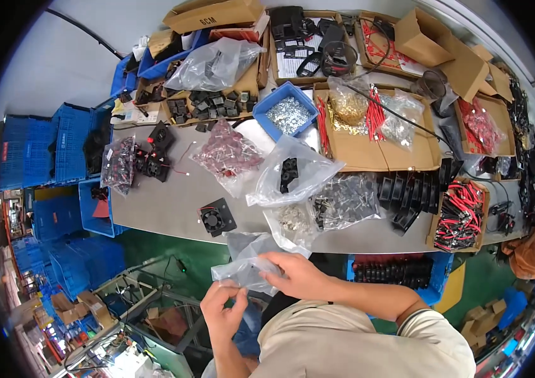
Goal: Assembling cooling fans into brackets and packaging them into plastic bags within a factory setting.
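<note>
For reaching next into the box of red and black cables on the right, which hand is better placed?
Probably the right hand: it is nearer the cable box, while the left hand would have to reach across. Both are on the clear bag.

We are viewing a grey table. Near its front edge, a black fan is lying; farther right along that edge, a transparent bag of metallic parts is resting beside black pieces, and a cardboard box of red and black cables is standing. Near the left edge, a clear bag is lying beside several dark fans.
</note>
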`<state>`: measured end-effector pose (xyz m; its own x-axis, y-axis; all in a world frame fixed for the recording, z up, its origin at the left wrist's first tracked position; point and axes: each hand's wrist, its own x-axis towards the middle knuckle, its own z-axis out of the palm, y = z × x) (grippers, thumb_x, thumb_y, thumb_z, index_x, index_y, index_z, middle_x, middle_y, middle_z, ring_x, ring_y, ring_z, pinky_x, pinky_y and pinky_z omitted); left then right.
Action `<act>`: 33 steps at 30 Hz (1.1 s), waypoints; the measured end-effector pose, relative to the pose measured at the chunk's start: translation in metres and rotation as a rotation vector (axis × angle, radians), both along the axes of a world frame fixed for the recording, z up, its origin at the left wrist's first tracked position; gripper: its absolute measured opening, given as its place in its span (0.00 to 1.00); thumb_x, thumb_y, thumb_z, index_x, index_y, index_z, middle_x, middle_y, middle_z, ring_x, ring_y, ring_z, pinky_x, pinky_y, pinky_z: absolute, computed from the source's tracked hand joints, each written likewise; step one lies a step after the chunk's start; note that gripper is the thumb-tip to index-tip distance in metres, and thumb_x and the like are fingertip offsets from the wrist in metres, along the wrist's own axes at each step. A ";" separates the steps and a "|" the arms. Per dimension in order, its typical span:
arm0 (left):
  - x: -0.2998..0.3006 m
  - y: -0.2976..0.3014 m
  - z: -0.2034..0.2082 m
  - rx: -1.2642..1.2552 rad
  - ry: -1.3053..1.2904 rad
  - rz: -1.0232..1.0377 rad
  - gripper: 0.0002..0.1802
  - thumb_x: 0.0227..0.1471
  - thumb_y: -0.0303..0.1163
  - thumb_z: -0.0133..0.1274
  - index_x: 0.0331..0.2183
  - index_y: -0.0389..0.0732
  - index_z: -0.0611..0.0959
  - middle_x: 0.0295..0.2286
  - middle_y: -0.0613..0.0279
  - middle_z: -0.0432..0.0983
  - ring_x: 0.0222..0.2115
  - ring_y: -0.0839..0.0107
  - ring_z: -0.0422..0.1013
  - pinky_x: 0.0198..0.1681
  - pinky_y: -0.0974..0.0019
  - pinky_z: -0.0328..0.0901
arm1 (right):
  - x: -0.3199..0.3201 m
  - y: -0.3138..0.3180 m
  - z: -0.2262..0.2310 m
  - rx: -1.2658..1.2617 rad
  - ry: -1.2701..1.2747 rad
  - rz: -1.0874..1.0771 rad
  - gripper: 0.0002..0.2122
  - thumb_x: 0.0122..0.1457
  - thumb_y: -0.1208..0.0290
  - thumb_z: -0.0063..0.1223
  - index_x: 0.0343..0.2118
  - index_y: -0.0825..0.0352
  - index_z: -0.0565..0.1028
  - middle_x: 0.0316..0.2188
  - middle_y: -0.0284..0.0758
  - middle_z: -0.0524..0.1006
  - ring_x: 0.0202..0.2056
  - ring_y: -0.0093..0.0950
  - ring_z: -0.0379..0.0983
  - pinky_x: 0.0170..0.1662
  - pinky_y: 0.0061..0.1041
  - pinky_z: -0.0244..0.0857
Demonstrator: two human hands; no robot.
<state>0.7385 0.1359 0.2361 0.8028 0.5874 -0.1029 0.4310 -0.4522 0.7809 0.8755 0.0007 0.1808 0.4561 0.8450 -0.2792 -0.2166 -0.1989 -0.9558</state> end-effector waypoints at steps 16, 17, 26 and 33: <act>0.034 0.033 -0.003 0.050 -0.094 -0.026 0.05 0.40 0.17 0.57 0.22 0.33 0.77 0.24 0.61 0.73 0.25 0.73 0.66 0.30 0.72 0.60 | -0.004 0.017 0.007 0.077 -0.077 -0.282 0.13 0.56 0.80 0.49 0.46 0.71 0.71 0.30 0.35 0.77 0.29 0.21 0.72 0.33 0.22 0.66; 0.037 0.038 -0.009 0.037 -0.075 -0.009 0.05 0.41 0.18 0.57 0.23 0.33 0.77 0.25 0.62 0.73 0.25 0.75 0.66 0.29 0.73 0.60 | -0.006 0.019 0.002 0.064 -0.081 -0.291 0.13 0.56 0.80 0.49 0.46 0.71 0.71 0.30 0.35 0.77 0.29 0.21 0.72 0.33 0.22 0.66; 0.062 0.042 -0.052 0.051 -0.119 0.046 0.10 0.42 0.18 0.57 0.32 0.34 0.78 0.32 0.64 0.71 0.26 0.78 0.65 0.28 0.77 0.60 | -0.019 0.024 -0.036 -0.002 0.058 -0.359 0.14 0.57 0.79 0.49 0.47 0.72 0.68 0.34 0.36 0.76 0.34 0.21 0.73 0.39 0.22 0.66; 0.053 0.045 -0.039 0.028 -0.067 -0.086 0.21 0.44 0.14 0.49 0.44 0.33 0.76 0.43 0.55 0.68 0.34 0.67 0.70 0.32 0.71 0.67 | -0.015 0.022 -0.032 -0.013 0.009 -0.428 0.15 0.57 0.79 0.51 0.47 0.71 0.67 0.37 0.33 0.75 0.38 0.21 0.72 0.43 0.22 0.65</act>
